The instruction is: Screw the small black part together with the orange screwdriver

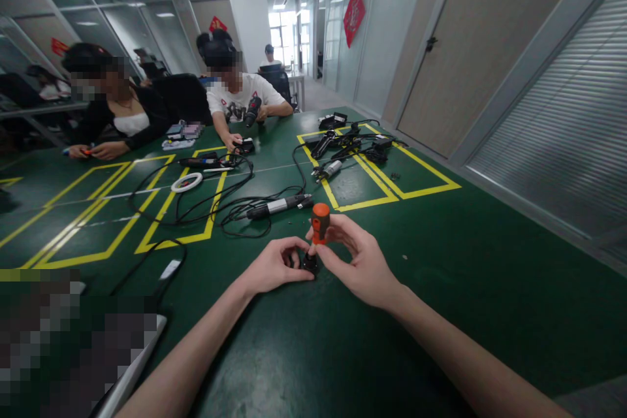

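Table [441,287]: a green mat fills the lower and middle frame, and the hands work at its centre.
Co-workers: one person in a black top [147,111] sits at the upper left and one in a white shirt [240,95] at the upper centre. Both sit at the far edge, and their hands are well apart from the person's own.
Yellow outlines [421,191]: taped boxes lie on the mat at the left and the right centre.
Cables [206,206]: black loops lie at centre left, beyond the hands.
Pen-shaped tool [277,207]: black and silver, it lies flat just beyond the hands and points right.
Right hand [360,264]: at centre, the thumb and fingertips are pinched on the screwdriver's handle from the right.
Left hand [274,268]: at centre, the fingers are curled in and closed about the black part, with the hand resting on the mat.
Screwdriver [321,222]: it is short with an orange handle and sits at the frame's centre, between the two hands. Its long axis is upright and barely tilted. The rounded cap points up and the working end points down into the black part.
Black part [310,263]: small and dark, it sits on the mat under the screwdriver.
Hidden: the fingers cover the screwdriver's shaft and tip, and the shape of the black part is too small to make out. A blurred patch covers the lower left, and the frame's bottom edge cuts off both forearms.
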Demonstrator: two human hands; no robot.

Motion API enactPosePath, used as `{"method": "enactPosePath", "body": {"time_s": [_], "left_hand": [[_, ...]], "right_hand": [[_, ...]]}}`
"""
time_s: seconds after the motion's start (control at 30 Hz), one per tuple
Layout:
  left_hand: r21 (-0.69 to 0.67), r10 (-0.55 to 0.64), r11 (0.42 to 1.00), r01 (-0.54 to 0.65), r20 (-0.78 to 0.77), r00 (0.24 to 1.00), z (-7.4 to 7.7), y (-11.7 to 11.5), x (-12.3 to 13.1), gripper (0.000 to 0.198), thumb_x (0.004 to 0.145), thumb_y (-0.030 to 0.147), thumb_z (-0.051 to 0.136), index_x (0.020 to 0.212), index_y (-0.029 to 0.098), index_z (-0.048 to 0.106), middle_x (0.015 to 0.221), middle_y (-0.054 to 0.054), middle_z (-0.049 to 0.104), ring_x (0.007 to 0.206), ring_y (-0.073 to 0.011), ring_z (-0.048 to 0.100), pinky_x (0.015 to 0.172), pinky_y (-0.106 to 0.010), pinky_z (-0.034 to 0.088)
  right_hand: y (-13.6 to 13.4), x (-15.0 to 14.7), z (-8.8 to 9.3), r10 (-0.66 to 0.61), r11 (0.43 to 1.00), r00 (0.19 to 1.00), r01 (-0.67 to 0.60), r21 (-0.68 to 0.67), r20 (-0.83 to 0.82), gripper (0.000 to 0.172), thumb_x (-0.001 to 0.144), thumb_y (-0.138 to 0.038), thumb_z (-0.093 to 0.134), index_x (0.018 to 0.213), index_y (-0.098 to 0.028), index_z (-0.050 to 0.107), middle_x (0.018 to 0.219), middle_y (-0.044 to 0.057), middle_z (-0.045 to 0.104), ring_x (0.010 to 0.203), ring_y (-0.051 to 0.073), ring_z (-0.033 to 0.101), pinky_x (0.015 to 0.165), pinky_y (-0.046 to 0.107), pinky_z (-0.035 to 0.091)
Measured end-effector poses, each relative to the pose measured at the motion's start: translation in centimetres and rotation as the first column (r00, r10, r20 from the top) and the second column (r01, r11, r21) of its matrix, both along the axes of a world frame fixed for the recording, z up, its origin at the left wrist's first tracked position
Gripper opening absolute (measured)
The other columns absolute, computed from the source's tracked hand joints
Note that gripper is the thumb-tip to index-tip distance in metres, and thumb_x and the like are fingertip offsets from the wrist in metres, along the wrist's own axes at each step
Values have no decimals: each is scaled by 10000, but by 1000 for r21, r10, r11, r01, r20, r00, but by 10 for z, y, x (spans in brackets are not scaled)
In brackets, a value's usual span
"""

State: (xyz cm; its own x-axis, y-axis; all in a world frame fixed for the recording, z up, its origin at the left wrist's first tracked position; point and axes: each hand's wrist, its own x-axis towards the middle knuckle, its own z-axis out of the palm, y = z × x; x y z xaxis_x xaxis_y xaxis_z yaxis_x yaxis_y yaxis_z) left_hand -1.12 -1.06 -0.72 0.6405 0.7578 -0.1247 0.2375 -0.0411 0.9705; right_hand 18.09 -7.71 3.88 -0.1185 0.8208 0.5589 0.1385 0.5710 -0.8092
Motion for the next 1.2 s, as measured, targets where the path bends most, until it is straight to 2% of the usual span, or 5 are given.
{"method": "enactPosePath", "body": {"time_s": [0.2,0.47,0.67,1.03,1.2], "left_hand": [[43,-5,999,7,-39,999,1,0,-1,397,667,311,882,969,137,691,672,67,531,606,-90,470,580,-212,372],[53,-4,999,3,10,1000,-1,0,-1,582,654,283,892,1172,171,649,847,34,614,649,-92,519,606,-218,425],[57,-3,998,6,-53,999,-7,2,-3,448,667,351,890,1001,134,686,650,75,499,597,-91,444,564,-212,336],[103,-14,994,20,-67,998,-4,-1,-3,440,719,345,859,1077,133,714,649,85,424,597,-94,380,543,-218,293],[111,-28,993,31,-23,999,3,-2,-2,491,719,282,852,1177,171,712,917,17,605,635,-70,449,583,-207,384]], "right_hand": [[3,4,2,-87,993,991,78,93,103,80,895,-175,696,898,-201,772,961,59,715,920,204,697,799,328,605],[3,5,-6,-128,992,992,127,17,24,228,817,-188,802,1043,-206,778,873,35,796,771,203,752,767,342,630],[1,-4,-19,-170,979,974,149,-141,-152,303,754,-290,874,1008,-201,736,748,19,794,708,218,775,749,358,644],[3,-5,-15,-91,994,992,86,-64,-84,133,906,-241,702,827,-208,803,907,53,738,876,188,703,799,318,586],[5,-5,-21,0,987,989,-24,-156,-151,245,976,-313,624,798,-176,721,753,16,655,613,126,629,583,259,525]]}}
